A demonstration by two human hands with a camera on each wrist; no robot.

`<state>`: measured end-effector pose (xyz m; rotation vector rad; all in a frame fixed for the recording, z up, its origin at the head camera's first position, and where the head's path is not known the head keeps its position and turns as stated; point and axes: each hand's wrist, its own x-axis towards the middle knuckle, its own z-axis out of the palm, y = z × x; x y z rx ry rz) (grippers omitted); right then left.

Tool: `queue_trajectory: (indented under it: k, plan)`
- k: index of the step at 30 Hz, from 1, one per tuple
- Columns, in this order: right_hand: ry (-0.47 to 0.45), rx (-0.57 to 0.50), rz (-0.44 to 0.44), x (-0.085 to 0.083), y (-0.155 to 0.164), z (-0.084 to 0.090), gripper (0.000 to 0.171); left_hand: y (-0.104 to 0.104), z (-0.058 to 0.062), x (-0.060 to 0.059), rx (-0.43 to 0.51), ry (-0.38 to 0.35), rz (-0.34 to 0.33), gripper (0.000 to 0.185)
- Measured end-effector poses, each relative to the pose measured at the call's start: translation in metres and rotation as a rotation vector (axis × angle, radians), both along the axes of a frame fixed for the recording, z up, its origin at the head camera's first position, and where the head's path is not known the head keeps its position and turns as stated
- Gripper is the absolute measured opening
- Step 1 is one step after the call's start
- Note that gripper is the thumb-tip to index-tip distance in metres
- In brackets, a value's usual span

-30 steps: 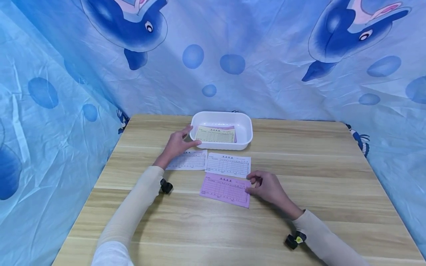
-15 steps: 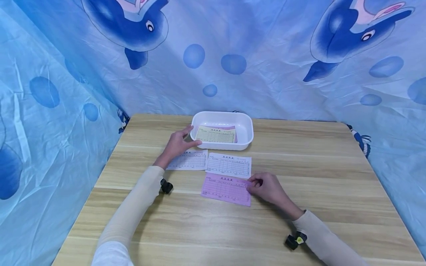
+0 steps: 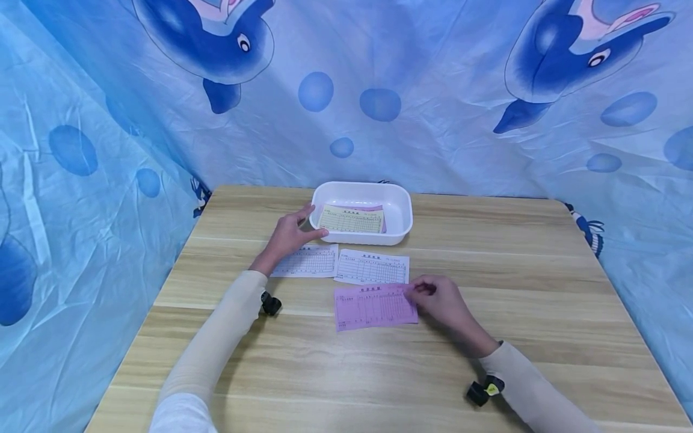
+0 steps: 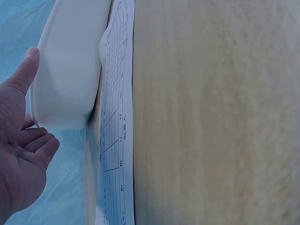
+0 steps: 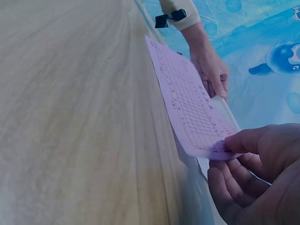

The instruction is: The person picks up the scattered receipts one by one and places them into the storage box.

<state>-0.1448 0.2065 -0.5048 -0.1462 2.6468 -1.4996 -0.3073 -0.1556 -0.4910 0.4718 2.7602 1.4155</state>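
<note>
Sea-print backdrop (image 3: 460, 156): blue cloth with cartoon dolphins and bubbles, hanging left of, behind and right of the white plastic tray (image 3: 373, 239).
Left hand (image 3: 289, 237): at the tray's left end, gripping it; thumb along the front rim, forefinger at the left rim, the other fingers bent in. Beige sleeve, black wrist device.
Left white form (image 3: 316, 263): printed grid, flat, in front of the tray's left end; partly hidden by the left hand.
White plastic tray: rounded rectangle, upright, near the rear edge of the counter (image 3: 514, 264).
Yellow form (image 3: 352, 220): inside the tray, toward its left and front, printed face up.
Pink form beneath (image 3: 376, 207): inside the tray, mostly covered by the yellow form; a strip shows along the rear and right edges.
Right white form (image 3: 373, 264): in front of the tray, just right of the left white form; its lower edge overlapped in view by the held pink form.
Held pink form (image 3: 373, 308): in front of the tray, nearer the person than the white forms; right end raised.
Right hand (image 3: 441, 300): in front of the tray and to its right; thumb and forefinger pinching the held pink form's upper right corner, remaining fingers curled. Beige sleeve, black wrist device.
</note>
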Motion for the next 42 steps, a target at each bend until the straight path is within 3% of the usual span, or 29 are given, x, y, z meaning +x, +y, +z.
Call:
queue_trajectory:
  k: [13, 26, 42]
  plan:
    - [-0.103, -0.127, -0.022, -0.004, 0.006, 0.009, 0.017, 0.001, 0.001, 0.002, -0.002, -0.008, 0.003, 0.097]
    - [-0.023, -0.099, -0.052, -0.014, 0.013, 0.025, 0.019, 0.0, 0.001, 0.001, -0.022, 0.001, 0.012, 0.095]
    - [0.094, -0.116, -0.094, -0.034, 0.02, 0.058, 0.026, 0.0, 0.001, 0.001, -0.009, -0.005, 0.001, 0.096]
